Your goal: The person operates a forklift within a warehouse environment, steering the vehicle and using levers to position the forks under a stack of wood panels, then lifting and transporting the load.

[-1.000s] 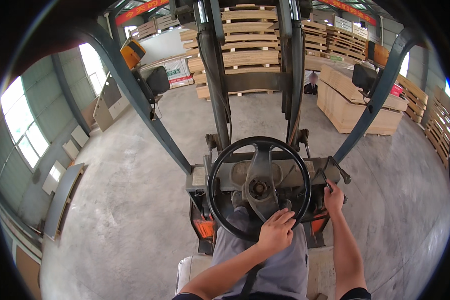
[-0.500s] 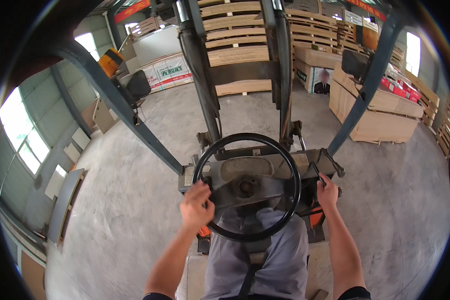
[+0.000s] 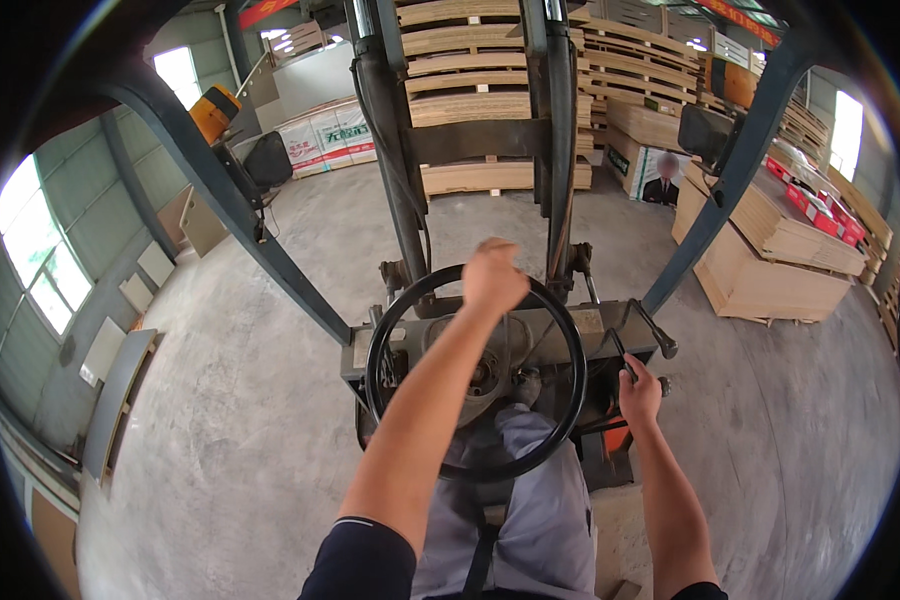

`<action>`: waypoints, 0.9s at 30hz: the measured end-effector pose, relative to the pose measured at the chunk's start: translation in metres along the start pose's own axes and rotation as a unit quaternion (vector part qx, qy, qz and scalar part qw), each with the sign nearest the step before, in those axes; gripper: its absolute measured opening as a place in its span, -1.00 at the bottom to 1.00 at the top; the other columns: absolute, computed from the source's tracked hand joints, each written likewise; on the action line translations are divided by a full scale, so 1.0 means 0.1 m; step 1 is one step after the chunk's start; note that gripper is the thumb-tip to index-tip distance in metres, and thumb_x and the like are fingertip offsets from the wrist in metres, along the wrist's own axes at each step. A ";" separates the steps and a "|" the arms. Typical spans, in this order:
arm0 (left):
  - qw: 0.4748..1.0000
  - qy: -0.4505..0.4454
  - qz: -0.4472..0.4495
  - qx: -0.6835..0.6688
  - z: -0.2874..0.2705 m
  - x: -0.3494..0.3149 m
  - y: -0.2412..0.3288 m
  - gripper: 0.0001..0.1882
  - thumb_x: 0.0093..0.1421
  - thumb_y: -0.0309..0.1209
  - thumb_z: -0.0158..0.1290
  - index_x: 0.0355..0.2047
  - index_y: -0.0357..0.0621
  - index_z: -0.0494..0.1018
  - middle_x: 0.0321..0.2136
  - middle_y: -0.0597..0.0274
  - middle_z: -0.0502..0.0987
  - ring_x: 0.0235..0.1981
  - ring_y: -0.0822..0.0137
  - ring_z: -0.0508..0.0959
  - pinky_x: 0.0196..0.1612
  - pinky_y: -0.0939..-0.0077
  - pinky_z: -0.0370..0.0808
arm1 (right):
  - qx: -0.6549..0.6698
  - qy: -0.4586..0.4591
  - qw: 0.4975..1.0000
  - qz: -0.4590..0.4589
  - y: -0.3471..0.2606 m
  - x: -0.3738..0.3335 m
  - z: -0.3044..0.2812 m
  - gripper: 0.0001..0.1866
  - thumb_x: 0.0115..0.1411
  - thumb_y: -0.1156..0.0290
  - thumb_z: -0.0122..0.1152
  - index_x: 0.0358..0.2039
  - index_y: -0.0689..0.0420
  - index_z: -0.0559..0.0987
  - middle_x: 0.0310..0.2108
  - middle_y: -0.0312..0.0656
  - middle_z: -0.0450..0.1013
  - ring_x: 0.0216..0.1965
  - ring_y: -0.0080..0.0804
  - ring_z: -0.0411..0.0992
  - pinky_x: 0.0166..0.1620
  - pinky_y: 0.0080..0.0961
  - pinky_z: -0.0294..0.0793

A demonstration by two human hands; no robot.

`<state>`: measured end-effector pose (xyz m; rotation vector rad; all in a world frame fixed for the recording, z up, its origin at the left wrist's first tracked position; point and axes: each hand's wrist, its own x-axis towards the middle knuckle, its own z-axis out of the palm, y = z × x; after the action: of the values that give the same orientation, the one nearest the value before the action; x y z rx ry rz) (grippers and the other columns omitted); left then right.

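— Hands first, please: where are they?

— Left hand [image 3: 493,276] sits closed on the top of the black steering wheel [image 3: 472,372], fingers curled over the rim, with the forearm stretched straight across the wheel's face. Right hand [image 3: 638,392] is wrapped around a thin black control lever [image 3: 621,353], just right of the wheel.

— And the wheel itself?

— I see it dead centre, in front of the grey-trousered lap, mounted on the grey dash panel [image 3: 590,325]. A second lever with a dark knob [image 3: 666,350] stands just beyond the one being gripped (untouched, as far as I can see).

— What's ahead of the cab?

— From my screen, the forklift mast [image 3: 470,140] rises straight up the middle, and behind it are stacked wooden boards [image 3: 470,60] on pallets. More board stacks [image 3: 780,260] lie off to the right on the concrete floor [image 3: 250,420]. An orange warning lamp [image 3: 214,110] is fixed on the left frame post, with a dark mirror [image 3: 268,158] just beside it. Windows [image 3: 40,250] run along the left wall.
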<state>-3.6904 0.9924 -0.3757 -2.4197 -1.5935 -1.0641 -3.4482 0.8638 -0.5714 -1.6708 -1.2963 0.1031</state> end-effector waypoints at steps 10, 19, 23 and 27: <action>0.941 -0.131 0.267 -0.160 0.22 -1.74 0.64 -0.68 -0.09 -0.56 0.02 -0.25 -0.24 0.54 -0.07 0.12 0.49 0.10 0.11 0.40 0.14 0.25 0.38 | 0.011 -0.005 1.000 -0.003 -0.08 -0.08 0.01 -0.70 0.12 0.36 0.13 -0.10 0.05 0.58 -0.28 0.00 0.54 -0.26 0.02 0.50 -0.19 -0.26 0.48; 0.965 -0.072 0.220 -0.120 -0.63 -2.51 -0.04 -0.75 -0.15 -0.58 0.07 -0.38 -0.20 0.54 -0.23 0.19 0.52 -0.04 0.16 0.51 0.01 0.28 0.50 | -0.002 -0.005 1.000 -0.003 0.02 -0.06 0.07 -0.68 0.13 0.34 0.13 -0.07 0.04 0.57 -0.20 -0.07 0.54 -0.21 0.00 0.49 -0.16 -0.27 0.47; 0.973 -0.030 0.218 -0.064 -0.85 -2.52 -0.35 -0.79 -0.20 -0.57 0.08 -0.45 -0.20 0.53 -0.29 0.18 0.53 -0.10 0.13 0.55 -0.02 0.23 0.52 | -0.011 -0.034 0.999 0.035 -0.07 -0.11 0.07 -0.67 0.13 0.34 0.12 -0.07 0.04 0.56 -0.21 -0.05 0.54 -0.21 0.00 0.49 -0.16 -0.25 0.46; 0.974 0.003 0.224 -0.036 -0.95 -2.42 -0.61 -0.76 -0.24 -0.56 0.08 -0.45 -0.21 0.54 -0.32 0.16 0.53 -0.13 0.10 0.54 0.00 0.22 0.50 | -0.005 -0.019 1.000 0.016 0.04 -0.13 0.14 -0.67 0.13 0.34 0.12 -0.06 0.04 0.56 -0.20 -0.05 0.53 -0.20 0.00 0.49 -0.15 -0.25 0.46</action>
<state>-3.8453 0.7920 -0.4606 -2.6334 -0.9413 -1.0498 -3.4590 0.8625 -0.5874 -1.7058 -1.2998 0.1492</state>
